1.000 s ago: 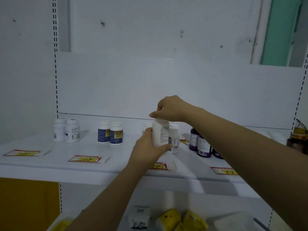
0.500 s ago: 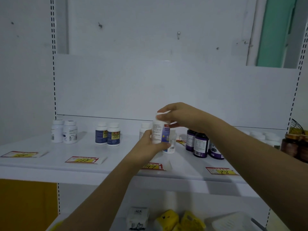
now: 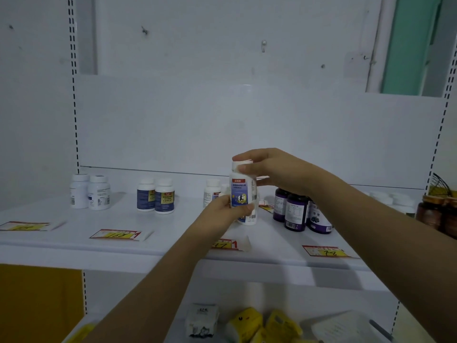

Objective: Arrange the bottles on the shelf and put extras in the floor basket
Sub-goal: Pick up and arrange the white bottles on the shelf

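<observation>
Gripping blue-labelled bottle (image 3: 243,191) | left hand (image 3: 222,214): body | right hand (image 3: 274,172): top | tag (image 3: 116,235): red 1

cap of white bottle (image 3: 243,191) mostly under my right hand (image 3: 279,170) | brown jars (image 3: 435,214) cut by right edge | yellow packs (image 3: 247,323) cut at bottom

Yellow price tags lie along the front edge of the shelf (image 3: 173,252). The second tag from the left (image 3: 116,235) bears a handwritten "103" and a printed red "1". The middle tag (image 3: 226,243) shows "47" beside a red "1". The right tag (image 3: 326,252) reads "78" or "73"; which one cannot be told. The leftmost tag (image 3: 24,226) is too blurred to read. The raised bottle (image 3: 243,194) has a blue label with a red patch and Chinese characters too small to read.
</observation>
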The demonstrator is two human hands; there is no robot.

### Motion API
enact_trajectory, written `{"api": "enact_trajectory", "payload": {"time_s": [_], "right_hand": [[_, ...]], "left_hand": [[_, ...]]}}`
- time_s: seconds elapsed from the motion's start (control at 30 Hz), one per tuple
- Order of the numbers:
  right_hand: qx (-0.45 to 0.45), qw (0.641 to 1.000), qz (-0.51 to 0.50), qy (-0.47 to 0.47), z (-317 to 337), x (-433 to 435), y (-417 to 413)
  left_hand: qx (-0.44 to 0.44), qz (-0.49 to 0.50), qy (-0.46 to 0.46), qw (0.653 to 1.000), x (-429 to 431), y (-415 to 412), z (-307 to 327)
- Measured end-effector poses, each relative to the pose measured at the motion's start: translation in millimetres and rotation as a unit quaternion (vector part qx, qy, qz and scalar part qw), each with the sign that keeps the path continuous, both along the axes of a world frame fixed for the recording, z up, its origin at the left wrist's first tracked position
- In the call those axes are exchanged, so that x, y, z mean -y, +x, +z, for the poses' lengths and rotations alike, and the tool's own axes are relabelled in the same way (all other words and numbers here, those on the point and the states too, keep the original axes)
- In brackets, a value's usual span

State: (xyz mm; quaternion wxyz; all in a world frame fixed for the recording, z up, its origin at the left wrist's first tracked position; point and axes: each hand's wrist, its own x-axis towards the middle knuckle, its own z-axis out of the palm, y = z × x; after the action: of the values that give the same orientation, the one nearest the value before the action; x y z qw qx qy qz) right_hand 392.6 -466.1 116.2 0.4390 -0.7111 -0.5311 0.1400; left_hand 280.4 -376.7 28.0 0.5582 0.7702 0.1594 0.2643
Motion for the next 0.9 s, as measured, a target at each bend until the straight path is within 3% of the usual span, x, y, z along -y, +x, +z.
{"api": "enact_trajectory", "payload": {"time_s": [0.23,0.4,0.53,0.73,0.9], "right_hand": [[0.041,0.993,-0.071,0.088,-3.5,-11.6,-4.0],[-0.051,0.998,0.017,0.042,0.2,-5.7,0.4],[-0.056,0.994,0.024,0.088,-4.6,-3.9,6.4],[-0.029,0.982,-0.092,0.16,-8.6,-14.0,5.2],[-0.009,0.98,-0.129,0.15,-10.1,-20.4,2.0]], "left_hand": [[0.067,0.039,-0.021,0.997,11.9,2.8,4.2],[0.07,-0.03,-0.083,0.994,2.6,0.3,5.1],[0.059,-0.05,-0.119,0.99,-2.2,3.0,2.6],[0.101,0.035,-0.045,0.993,6.2,9.9,3.0],[0.115,0.124,0.006,0.986,14.1,17.7,4.0]]}}
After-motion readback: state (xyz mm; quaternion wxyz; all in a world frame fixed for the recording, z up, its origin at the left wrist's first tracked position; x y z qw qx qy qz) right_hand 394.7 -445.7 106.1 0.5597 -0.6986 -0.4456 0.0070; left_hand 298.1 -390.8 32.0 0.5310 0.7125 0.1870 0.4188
